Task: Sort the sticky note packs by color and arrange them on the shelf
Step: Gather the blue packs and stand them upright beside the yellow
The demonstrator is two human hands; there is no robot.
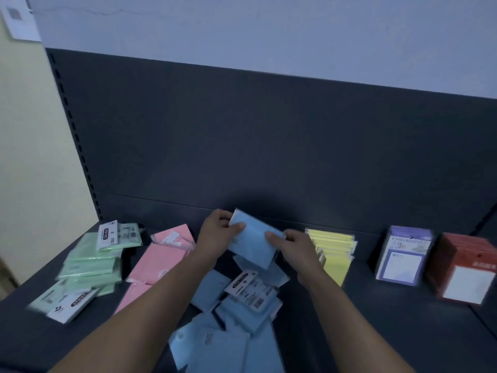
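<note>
Now our left hand & right hand pinch opposite edges of a blue pack above the blue pile. Bare shelf opens R of the pile, in front of the yellow stack.

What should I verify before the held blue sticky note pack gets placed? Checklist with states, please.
1. Blue pack pinched at both ends by left hand and right hand: ok.
2. Only one pack in the grip: cannot tell.
3. Green packs, pink packs and yellow packs each grouped by colour: ok.
4. Blue pile tidy on the shelf: not ok, packs scattered and overlapping.
5. Free spot behind the blue pile: cannot tell, the hands hide it.
</note>
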